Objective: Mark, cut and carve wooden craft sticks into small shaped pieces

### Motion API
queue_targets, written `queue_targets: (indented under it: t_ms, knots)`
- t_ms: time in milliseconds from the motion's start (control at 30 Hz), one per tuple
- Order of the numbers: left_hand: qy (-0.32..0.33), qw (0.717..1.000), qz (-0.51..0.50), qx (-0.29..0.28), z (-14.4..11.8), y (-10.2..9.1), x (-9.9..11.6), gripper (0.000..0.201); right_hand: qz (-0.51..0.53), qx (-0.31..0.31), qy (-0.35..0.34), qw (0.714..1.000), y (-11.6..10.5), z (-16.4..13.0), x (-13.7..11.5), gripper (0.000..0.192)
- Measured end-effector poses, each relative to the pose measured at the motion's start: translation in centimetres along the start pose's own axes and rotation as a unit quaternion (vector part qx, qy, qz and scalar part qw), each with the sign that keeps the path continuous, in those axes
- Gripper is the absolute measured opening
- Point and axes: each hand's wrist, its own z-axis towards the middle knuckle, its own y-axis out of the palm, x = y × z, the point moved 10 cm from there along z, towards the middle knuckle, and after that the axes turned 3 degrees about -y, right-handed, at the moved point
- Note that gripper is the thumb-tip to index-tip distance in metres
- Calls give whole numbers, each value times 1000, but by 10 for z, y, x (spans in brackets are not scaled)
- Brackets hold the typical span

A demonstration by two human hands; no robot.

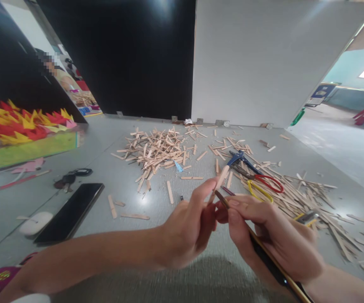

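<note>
My left hand (pixel 191 214) is closed on a small wooden craft stick (pixel 222 176), pinched between thumb and fingers and tilted up to the right. In my right hand (pixel 273 235) is a long slim black-and-gold tool (pixel 257 243), gripped like a pen; its exact kind is unclear. The tool's dark tip meets or nearly meets the stick's lower end, close to my left fingertips. Beyond the hands lies a loose heap of short craft sticks (pixel 158 147). Nearest my right hand are scissors with a red and a yellow handle (pixel 268 183) and many long thin wood strips (pixel 283 202).
Blue-handled pliers (pixel 237 158) lie past the scissors, and a utility knife (pixel 308 217) rests among the strips. At left are a black phone (pixel 71 212), a white rounded object (pixel 37 222), keys (pixel 67 180) and red-yellow folded paper (pixel 21 122). Black and white panels stand behind.
</note>
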Motion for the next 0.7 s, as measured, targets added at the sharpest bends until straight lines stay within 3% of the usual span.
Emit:
queue_targets:
  t_ms: [100, 400, 700]
  knots:
    - [-11, 1000, 26, 7, -1, -1, -1, 53, -7, -18, -20, 1000, 2, -3, -2, 26]
    - [39, 998, 55, 11, -2, -1, 8, 58, -45, -55, -47, 996, 3, 5, -14, 30]
    - [22, 999, 46, 6, -3, 1, -1, 58, -55, -61, -58, 995, 3, 7, -18, 29]
